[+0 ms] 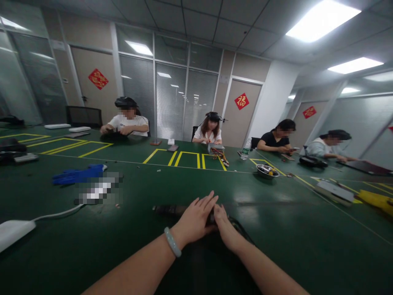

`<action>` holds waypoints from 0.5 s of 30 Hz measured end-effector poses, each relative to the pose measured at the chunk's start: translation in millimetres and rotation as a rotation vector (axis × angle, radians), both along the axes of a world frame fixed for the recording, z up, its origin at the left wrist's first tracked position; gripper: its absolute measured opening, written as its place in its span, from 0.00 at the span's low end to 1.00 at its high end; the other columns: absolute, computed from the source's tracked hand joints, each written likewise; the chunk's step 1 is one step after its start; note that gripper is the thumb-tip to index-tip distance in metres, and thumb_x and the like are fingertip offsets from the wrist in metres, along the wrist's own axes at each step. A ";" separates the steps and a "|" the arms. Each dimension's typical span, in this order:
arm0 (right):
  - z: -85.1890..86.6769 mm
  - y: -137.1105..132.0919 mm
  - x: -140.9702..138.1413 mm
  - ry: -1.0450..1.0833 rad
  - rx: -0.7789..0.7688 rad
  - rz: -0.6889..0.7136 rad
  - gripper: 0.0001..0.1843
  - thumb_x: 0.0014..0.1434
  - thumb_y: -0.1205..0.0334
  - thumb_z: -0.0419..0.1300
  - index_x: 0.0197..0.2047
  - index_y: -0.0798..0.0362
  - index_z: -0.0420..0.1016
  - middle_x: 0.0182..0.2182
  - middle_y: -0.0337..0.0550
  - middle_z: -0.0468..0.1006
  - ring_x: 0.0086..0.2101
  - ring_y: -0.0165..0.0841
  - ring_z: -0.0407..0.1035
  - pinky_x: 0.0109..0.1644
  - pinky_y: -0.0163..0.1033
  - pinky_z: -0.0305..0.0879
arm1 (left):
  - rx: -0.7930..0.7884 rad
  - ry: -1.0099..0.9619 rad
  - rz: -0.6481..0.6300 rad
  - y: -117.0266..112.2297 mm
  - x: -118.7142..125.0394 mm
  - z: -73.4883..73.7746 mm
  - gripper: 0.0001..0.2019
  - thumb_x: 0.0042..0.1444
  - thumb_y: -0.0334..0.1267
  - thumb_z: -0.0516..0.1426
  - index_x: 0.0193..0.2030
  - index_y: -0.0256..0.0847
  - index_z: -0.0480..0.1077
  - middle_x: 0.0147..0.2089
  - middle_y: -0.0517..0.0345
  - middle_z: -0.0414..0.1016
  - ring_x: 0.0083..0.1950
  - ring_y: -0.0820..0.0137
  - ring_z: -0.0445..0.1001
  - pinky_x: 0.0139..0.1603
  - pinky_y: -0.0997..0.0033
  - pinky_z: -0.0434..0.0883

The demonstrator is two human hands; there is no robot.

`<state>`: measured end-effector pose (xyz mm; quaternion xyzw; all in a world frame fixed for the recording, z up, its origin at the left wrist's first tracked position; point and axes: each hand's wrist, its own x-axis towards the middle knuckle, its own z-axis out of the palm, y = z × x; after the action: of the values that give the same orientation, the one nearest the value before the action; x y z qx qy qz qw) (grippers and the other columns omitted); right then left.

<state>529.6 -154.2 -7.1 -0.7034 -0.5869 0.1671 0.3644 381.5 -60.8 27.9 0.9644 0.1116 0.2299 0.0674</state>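
A long dark tool (168,209) lies across the green table in front of me, its narrow end pointing left. What kind of tool it is does not show clearly. My left hand (198,215), with a pale bangle on the wrist, rests over its right part, fingers stretched out and thumb apart. Against it, my right hand (227,229) closes about the tool's right end; most of its fingers are hidden. A black cord (242,231) curves out behind the right hand. The part of the tool between my palms is mostly covered.
Blue gloves (78,175) and a blurred-out device on a white cable (58,214) lie left. A metal bowl (267,171) of small parts, a water bottle (245,149) and a grey box (334,191) stand right. Several people sit across the green table (138,254).
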 end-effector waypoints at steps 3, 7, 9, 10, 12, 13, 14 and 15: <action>19.8 -14.6 -8.4 -0.142 -0.014 0.064 0.35 0.66 0.43 0.40 0.71 0.49 0.43 0.66 0.45 0.52 0.66 0.38 0.41 0.68 0.49 0.40 | -0.050 0.033 0.052 4.2 -3.9 1.5 0.42 0.59 0.47 0.57 0.71 0.49 0.34 0.73 0.50 0.43 0.65 0.60 0.61 0.59 0.60 0.63; 35.5 -42.2 9.3 -0.578 -0.048 -0.162 0.36 0.58 0.46 0.57 0.66 0.50 0.54 0.62 0.52 0.59 0.60 0.47 0.54 0.63 0.52 0.53 | -0.055 0.101 0.072 8.9 -4.8 4.7 0.41 0.56 0.55 0.59 0.71 0.51 0.43 0.60 0.51 0.68 0.54 0.58 0.71 0.52 0.60 0.66; 31.8 -50.4 13.8 -0.722 -0.189 -0.379 0.25 0.60 0.50 0.56 0.57 0.53 0.65 0.53 0.58 0.67 0.52 0.51 0.64 0.52 0.53 0.63 | -0.054 0.121 0.068 10.3 -4.0 4.4 0.40 0.53 0.59 0.59 0.69 0.52 0.50 0.53 0.52 0.73 0.51 0.58 0.71 0.50 0.60 0.66; 28.1 -52.3 13.8 -0.764 -0.264 -0.457 0.20 0.62 0.52 0.53 0.53 0.54 0.67 0.48 0.59 0.70 0.47 0.50 0.68 0.47 0.52 0.66 | -0.054 0.121 0.057 10.8 -3.6 3.8 0.39 0.52 0.60 0.59 0.68 0.52 0.53 0.52 0.53 0.73 0.51 0.58 0.71 0.50 0.61 0.66; 19.9 -52.2 11.4 -0.808 -0.378 -0.509 0.14 0.65 0.59 0.47 0.48 0.55 0.68 0.41 0.58 0.73 0.40 0.46 0.72 0.39 0.46 0.66 | -0.053 0.114 0.034 11.8 -3.0 2.2 0.33 0.54 0.58 0.58 0.65 0.54 0.57 0.53 0.55 0.72 0.52 0.59 0.70 0.51 0.62 0.65; 16.6 -50.7 10.7 -0.818 -0.403 -0.501 0.13 0.66 0.62 0.45 0.47 0.55 0.68 0.39 0.57 0.74 0.37 0.44 0.73 0.36 0.44 0.66 | -0.050 0.113 0.027 12.4 -2.8 1.5 0.31 0.56 0.57 0.58 0.64 0.54 0.59 0.53 0.56 0.72 0.52 0.60 0.70 0.51 0.62 0.65; 14.2 -48.4 11.5 -0.823 -0.407 -0.488 0.13 0.66 0.64 0.45 0.47 0.55 0.67 0.38 0.56 0.75 0.36 0.43 0.73 0.35 0.42 0.65 | -0.046 0.113 0.022 13.2 -2.6 1.0 0.29 0.57 0.56 0.57 0.63 0.54 0.60 0.53 0.56 0.72 0.52 0.61 0.70 0.51 0.62 0.65; 13.1 -45.6 14.2 -0.823 -0.395 -0.481 0.12 0.66 0.64 0.44 0.47 0.55 0.67 0.37 0.55 0.75 0.36 0.42 0.73 0.35 0.41 0.64 | -0.041 0.114 0.020 14.4 -2.7 0.8 0.28 0.58 0.56 0.57 0.63 0.54 0.60 0.53 0.56 0.72 0.52 0.61 0.70 0.51 0.62 0.65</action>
<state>543.8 -199.8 6.1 -0.8815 -0.4604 -0.1044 -0.0085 378.9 -46.4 28.7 0.9732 0.1297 0.1731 0.0784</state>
